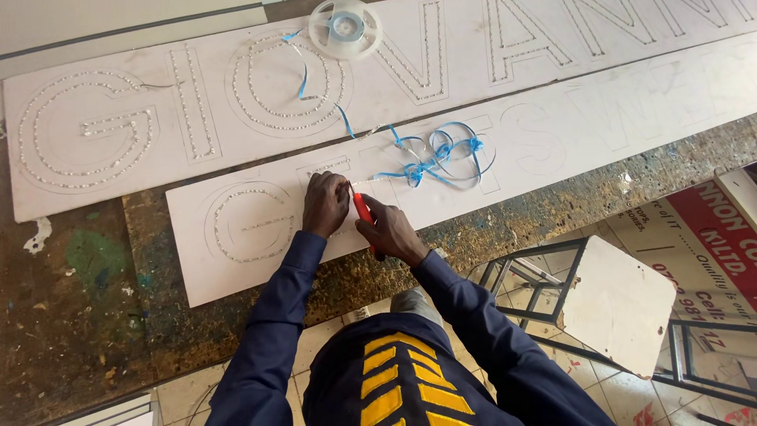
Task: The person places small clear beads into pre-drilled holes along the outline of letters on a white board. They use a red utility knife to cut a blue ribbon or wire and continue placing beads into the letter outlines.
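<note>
The workbench (95, 315) is being viewed steeply downward from one head-worn camera, at close arm's-length range above it.

bright even daylight | soft faint shadows | sharp focus | edges bowed by wide lens

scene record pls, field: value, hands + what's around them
left hand: left hand pressed flat on the near white board, by the outlined letters
right hand: right hand grips a red-handled tool, tip at the board beside the left fingers
strip: thin strip with blue backing lies looped on the near board and runs up to a clear reel
far board: larger white board with letter outlines studded with small dots
surface: paint-stained workbench
nearby: metal-framed stool at the person's right
</note>
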